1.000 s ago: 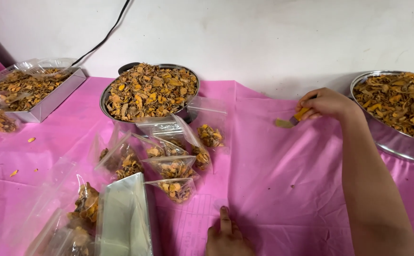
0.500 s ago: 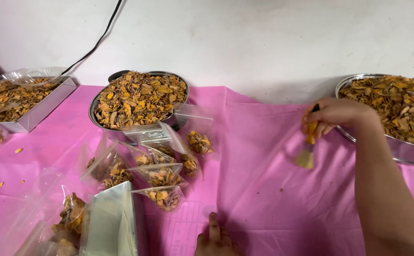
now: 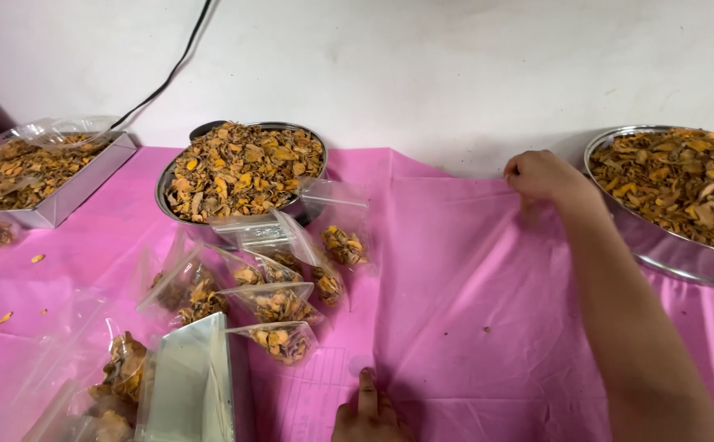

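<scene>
My right hand is curled into a fist at the far edge of the pink cloth, close to the white wall. The small yellow-handled brush it gripped a moment ago is hidden under the fist. My left hand rests flat on the cloth at the bottom edge of the view, index finger pointing away from me, holding nothing. Just left of it lie several small clear zip bags filled with dried orange-brown chips.
A round metal bowl heaped with chips stands behind the bags. A second metal bowl of chips is at far right, by my right forearm. A rectangular metal tray of chips sits at far left. A pale flat bag lies near bottom left.
My right hand swept the brush down over the cloth, then drew back up to the wall edge, and the brush went out of sight under it. My left hand stayed put.
</scene>
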